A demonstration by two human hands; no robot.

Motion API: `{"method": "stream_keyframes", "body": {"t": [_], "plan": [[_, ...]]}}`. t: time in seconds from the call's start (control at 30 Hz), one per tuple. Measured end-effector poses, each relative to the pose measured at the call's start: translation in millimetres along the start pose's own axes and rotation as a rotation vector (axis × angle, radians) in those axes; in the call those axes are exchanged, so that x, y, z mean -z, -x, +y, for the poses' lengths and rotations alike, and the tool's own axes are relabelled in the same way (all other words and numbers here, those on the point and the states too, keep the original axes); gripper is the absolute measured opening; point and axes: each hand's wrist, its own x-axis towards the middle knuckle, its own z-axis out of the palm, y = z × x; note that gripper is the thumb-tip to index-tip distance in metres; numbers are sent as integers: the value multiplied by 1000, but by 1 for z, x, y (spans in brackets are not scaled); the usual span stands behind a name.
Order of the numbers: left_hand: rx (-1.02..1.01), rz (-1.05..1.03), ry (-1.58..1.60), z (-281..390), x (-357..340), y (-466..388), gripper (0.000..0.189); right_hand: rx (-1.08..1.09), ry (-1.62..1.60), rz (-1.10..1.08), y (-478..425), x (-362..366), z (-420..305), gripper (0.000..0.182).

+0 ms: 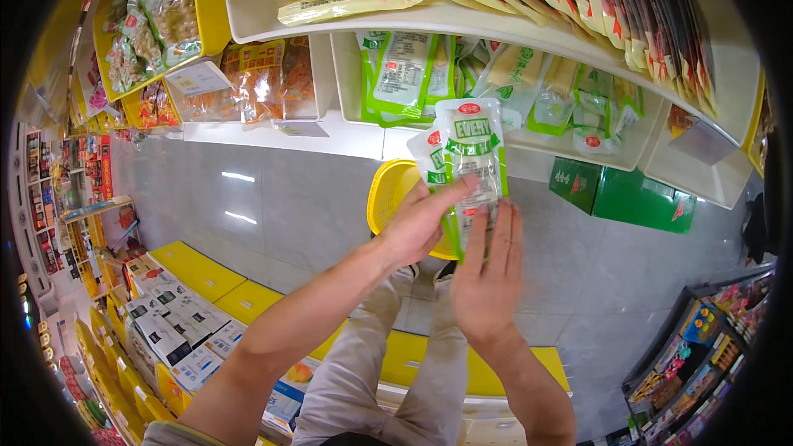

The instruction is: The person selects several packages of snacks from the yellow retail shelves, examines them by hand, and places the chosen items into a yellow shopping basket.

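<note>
My left hand (421,223) grips green-and-white plastic food packets (474,155), at least two overlapping, with its thumb across the front one. The fingers of my right hand (489,279) lie against the lower right part of the front packet; whether they grip it is unclear, and the hand is slightly blurred. Behind the packets, a white shelf bin (353,108) holds similar green-edged packets (399,74) and pale vacuum-packed food (514,77). Below my hands, a yellow plastic basket (384,198) stands on the floor, partly hidden by the packets and my left hand.
Above, a white bin (254,12) holds many flat cream packets. A green cardboard box (626,198) sits under the right shelf. Bagged snacks (257,80) fill a bin at left. Low yellow-topped units (204,272) with stacked cartons (155,328) stand behind my legs. A dark rack (681,359) is lower right.
</note>
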Motion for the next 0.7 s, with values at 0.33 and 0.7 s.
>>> {"method": "stream_keyframes", "body": {"t": [0.33,0.7], "plan": [[-76,-84,-263,7,13,6,36,-349,-809,68,-7,2,6,66],[40,140,-585,25,-12,19,48,-542,-1378,-278,-4,-5,21,53]]}}
